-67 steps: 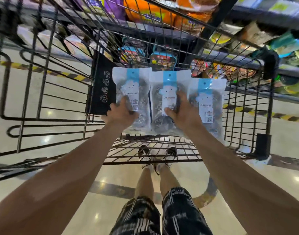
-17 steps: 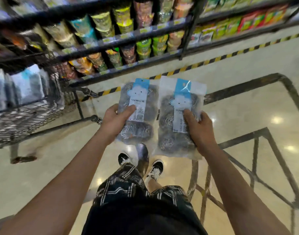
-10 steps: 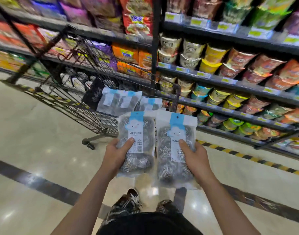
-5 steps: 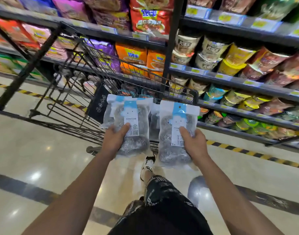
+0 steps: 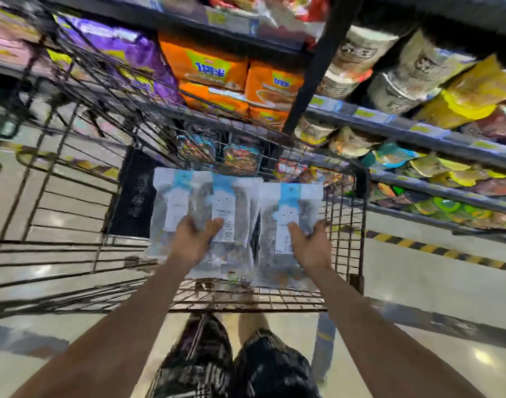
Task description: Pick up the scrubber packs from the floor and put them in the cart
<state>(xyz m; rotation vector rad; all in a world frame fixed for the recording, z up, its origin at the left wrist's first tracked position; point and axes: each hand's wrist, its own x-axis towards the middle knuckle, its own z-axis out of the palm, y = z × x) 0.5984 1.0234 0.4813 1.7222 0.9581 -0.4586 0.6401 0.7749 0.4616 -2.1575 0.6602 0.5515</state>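
Both my arms reach into the black wire cart (image 5: 358, 225). My left hand (image 5: 193, 242) grips a clear scrubber pack with a blue label (image 5: 227, 214), thumb on its front. My right hand (image 5: 312, 245) grips a second scrubber pack (image 5: 289, 216) the same way. Both packs stand upright over the cart's wire floor. Behind the left one, another scrubber pack (image 5: 171, 202) leans in the cart, partly covered. The frame is motion-blurred, so I cannot tell whether the held packs touch the cart floor.
Store shelves (image 5: 418, 130) with noodle cups and orange snack bags (image 5: 211, 73) stand right behind the cart. A black child-seat flap (image 5: 135, 193) hangs at the cart's left. Yellow-black tape (image 5: 435, 248) marks the polished floor at right. My legs are below the cart's near edge.
I have stepped up to the cart and carried both packs forward over its near edge, down into the basket beside the packs lying there.
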